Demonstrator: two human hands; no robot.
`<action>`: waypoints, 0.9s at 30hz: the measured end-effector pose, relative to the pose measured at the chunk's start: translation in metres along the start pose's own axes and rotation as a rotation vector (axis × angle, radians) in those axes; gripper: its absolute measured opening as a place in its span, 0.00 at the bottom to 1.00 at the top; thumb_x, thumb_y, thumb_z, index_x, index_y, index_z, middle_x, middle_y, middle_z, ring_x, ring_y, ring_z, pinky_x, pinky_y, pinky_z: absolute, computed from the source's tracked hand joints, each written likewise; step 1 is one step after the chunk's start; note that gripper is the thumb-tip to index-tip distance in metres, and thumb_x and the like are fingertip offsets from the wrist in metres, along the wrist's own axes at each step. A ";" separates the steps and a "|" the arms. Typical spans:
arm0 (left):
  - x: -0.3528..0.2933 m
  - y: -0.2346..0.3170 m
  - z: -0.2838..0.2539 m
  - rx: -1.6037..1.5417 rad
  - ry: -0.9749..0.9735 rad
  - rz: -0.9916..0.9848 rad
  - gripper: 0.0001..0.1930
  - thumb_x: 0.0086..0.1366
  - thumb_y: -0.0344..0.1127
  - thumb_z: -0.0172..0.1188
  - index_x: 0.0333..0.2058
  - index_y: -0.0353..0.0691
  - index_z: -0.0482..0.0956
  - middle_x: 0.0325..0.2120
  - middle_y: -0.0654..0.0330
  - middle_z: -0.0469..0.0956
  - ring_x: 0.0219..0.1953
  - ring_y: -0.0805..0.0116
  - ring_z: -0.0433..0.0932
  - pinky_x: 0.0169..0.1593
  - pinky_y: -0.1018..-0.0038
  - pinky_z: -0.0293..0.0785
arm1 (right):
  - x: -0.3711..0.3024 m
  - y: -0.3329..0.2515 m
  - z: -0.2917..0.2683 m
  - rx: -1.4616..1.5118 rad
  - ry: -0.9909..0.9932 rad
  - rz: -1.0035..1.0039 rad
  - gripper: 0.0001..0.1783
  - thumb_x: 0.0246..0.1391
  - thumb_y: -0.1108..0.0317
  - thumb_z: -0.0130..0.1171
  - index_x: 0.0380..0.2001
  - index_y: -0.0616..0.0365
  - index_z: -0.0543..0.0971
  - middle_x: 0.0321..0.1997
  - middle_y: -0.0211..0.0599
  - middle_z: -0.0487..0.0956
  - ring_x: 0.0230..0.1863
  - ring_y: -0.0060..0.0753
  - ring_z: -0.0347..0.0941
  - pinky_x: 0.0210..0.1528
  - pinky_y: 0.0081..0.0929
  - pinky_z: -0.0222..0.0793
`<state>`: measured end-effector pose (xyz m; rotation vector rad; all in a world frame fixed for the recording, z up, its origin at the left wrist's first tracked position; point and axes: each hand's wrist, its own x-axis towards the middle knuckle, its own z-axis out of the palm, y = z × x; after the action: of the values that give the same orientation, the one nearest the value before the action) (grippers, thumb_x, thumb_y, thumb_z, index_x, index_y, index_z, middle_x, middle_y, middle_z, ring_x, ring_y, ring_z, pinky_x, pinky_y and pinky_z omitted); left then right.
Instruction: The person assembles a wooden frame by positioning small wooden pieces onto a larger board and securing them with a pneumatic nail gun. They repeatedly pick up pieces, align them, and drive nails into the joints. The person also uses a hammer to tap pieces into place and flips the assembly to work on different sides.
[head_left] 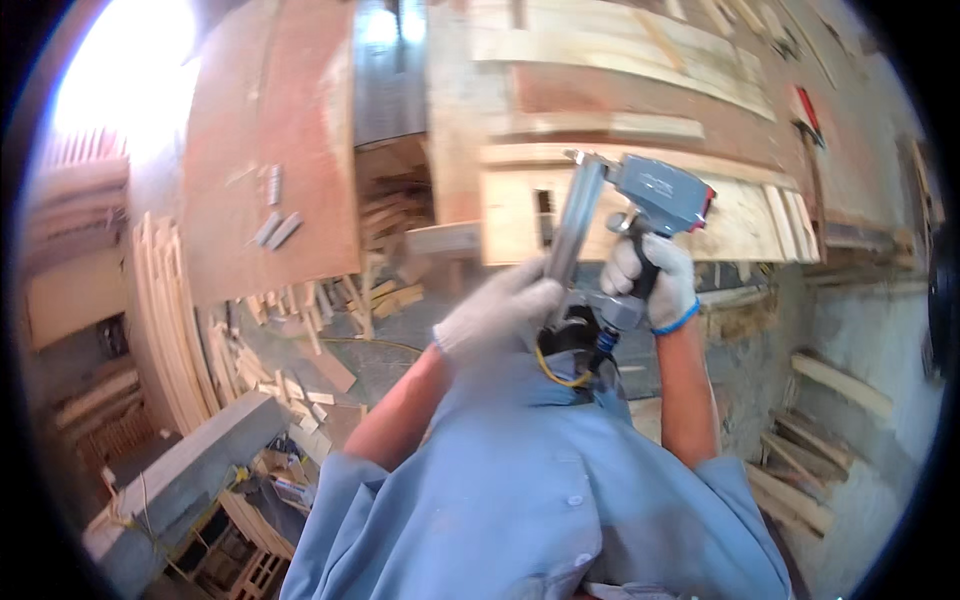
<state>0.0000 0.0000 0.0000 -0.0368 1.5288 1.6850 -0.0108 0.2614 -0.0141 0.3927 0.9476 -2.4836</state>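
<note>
A grey pneumatic nail gun (660,190) is held up before my chest. My right hand (673,278), in a white glove with a blue cuff, is wrapped round its dark handle. A long silver magazine (578,215) slants down from the gun's nose. My gloved left hand (500,308), slightly blurred, closes at the magazine's lower end; whether a nail strip is in the fingers does not show. Below the handle, a yellow air hose (562,380) joins a blue fitting. Behind the gun lies a pale wooden panel (720,225) with battens along its edges.
Several grey fastener strips (284,230) lie on a reddish-brown board (270,150) at the left. Offcuts (300,400) litter the floor, near long slats (172,310) and a grey beam (200,465). A red-handled tool (808,115) rests at the far right.
</note>
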 end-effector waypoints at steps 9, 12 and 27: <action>-0.091 -0.016 -0.054 -0.679 -0.240 -0.037 0.45 0.65 0.38 0.68 0.76 0.36 0.57 0.38 0.61 0.79 0.38 0.73 0.78 0.44 0.73 0.77 | 0.060 0.066 0.097 0.031 -0.415 0.161 0.35 0.56 0.52 0.65 0.58 0.68 0.74 0.20 0.31 0.68 0.19 0.33 0.65 0.25 0.37 0.66; -0.125 -0.005 -0.074 -0.646 -0.102 0.042 0.45 0.63 0.35 0.68 0.76 0.37 0.57 0.38 0.62 0.77 0.38 0.74 0.75 0.44 0.75 0.75 | 0.072 0.084 0.128 0.084 -0.427 0.105 0.34 0.57 0.52 0.63 0.59 0.67 0.74 0.19 0.30 0.68 0.18 0.33 0.63 0.25 0.37 0.65; -0.123 -0.109 -0.363 1.504 1.259 -0.053 0.14 0.64 0.43 0.65 0.43 0.42 0.82 0.40 0.51 0.82 0.46 0.47 0.82 0.49 0.52 0.78 | 0.073 0.095 0.156 -0.147 -0.164 -0.019 0.32 0.56 0.50 0.62 0.56 0.63 0.75 0.19 0.28 0.63 0.19 0.31 0.62 0.25 0.34 0.60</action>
<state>-0.0358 -0.3798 -0.1155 -0.3713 3.2540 -0.1056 -0.0415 0.0696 0.0160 0.1304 1.0614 -2.4011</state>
